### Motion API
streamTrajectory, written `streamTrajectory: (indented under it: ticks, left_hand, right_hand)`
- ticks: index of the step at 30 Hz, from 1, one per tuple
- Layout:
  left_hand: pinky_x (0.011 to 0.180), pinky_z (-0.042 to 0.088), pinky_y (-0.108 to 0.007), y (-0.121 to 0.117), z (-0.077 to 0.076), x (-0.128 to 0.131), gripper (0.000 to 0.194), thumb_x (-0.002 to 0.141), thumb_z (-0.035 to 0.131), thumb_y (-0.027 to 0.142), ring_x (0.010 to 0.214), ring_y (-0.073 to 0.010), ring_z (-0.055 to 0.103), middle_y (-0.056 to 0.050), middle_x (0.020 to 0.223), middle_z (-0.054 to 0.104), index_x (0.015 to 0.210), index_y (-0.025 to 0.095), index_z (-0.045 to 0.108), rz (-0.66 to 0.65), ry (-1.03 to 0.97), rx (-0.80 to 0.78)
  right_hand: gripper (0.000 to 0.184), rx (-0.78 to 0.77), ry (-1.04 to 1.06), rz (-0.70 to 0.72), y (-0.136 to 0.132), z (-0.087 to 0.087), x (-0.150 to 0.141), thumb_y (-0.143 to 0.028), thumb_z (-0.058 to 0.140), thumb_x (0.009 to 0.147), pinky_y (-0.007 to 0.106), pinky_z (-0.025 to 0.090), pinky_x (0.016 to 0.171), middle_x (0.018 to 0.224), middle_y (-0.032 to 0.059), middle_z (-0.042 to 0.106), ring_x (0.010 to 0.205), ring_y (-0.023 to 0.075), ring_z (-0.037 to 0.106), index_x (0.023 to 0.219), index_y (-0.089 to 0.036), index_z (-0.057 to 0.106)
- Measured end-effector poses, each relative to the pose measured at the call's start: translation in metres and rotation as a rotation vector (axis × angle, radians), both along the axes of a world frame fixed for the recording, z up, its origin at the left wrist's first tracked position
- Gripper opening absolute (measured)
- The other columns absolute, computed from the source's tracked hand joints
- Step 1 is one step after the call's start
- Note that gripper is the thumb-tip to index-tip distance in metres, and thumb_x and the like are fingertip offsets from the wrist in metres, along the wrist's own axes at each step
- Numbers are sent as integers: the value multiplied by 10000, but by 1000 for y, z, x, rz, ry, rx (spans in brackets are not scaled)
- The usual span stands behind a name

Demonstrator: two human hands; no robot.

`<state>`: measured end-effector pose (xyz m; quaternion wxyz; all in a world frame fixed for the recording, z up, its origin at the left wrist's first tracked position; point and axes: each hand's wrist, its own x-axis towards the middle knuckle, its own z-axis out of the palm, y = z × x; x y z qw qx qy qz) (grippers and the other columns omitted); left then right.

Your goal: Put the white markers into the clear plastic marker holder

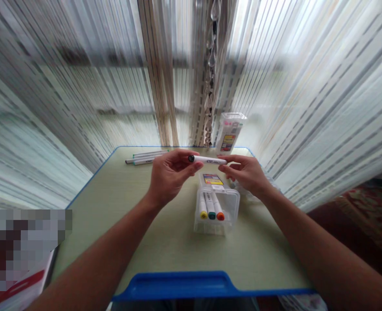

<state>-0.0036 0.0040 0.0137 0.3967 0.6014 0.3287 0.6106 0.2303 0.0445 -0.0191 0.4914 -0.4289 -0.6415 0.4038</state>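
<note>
A white marker (208,160) with a black end is held level above the table, between both hands. My left hand (169,172) pinches it near the black end, thumb below and fingers above. At the other end, the fingertips of my right hand (245,170) close on it. Just below and in front lies a clear plastic case (234,207) on its side, its open end facing me. Inside rest three white markers with yellow, green and orange ends, the green-ended marker (212,207) in the middle. A yellow and blue label shows on the case's top.
Several white markers (145,159) lie together at the back left of the table (113,224). A clear upright case (231,134) stands at the back right, before string curtains (113,86). Crumpled clear plastic (250,194) lies under my right forearm. A blue raised edge (181,283) borders the front.
</note>
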Motion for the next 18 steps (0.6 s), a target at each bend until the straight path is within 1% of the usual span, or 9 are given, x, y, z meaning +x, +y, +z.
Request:
streamTrajectory:
  ticks: [4,6,8,12,16,18]
  left_hand:
    - [684,610,-257,-5,2,2,305,712,901,341,689,-132,692,-37,786,751,925,158,781,8,36,50]
    - [699,609,-259,-7,4,2,271,735,886,317,719,-134,692,-40,814,742,938,168,786,-6,60,106]
    - [692,600,-251,-10,7,2,228,764,865,289,748,-130,681,-46,872,725,952,182,794,-15,85,174]
    - [678,589,-251,-14,15,4,217,803,830,281,811,-145,668,-67,947,710,1001,196,799,-2,145,254]
    - [647,569,-254,-18,20,6,214,826,809,263,760,-138,657,-72,946,738,1024,186,784,42,188,337]
    - [659,563,-257,-21,22,9,205,821,806,216,768,-138,663,-61,943,753,1022,190,775,76,234,406]
  right_hand:
    - [340,217,-181,-7,-3,-1,-3,-419,805,809,257,492,456,968,85,763,501,98,605,1054,-182,803]
    - [284,313,-256,-12,-6,0,-5,-405,784,839,254,497,473,967,76,754,518,97,605,1031,-197,807]
    - [246,377,-277,-38,-9,3,-7,-399,790,836,255,498,485,921,65,745,524,100,589,980,-201,807]
    - [261,425,-264,-125,-12,6,-9,-452,819,798,269,495,493,851,56,728,521,113,563,866,-204,771]
    - [310,430,-293,-173,-13,5,-11,-502,811,790,275,475,496,749,28,682,508,120,550,803,-207,716]
    - [297,433,-302,-180,-14,5,-12,-484,805,795,276,471,500,727,21,667,513,126,556,786,-210,693]
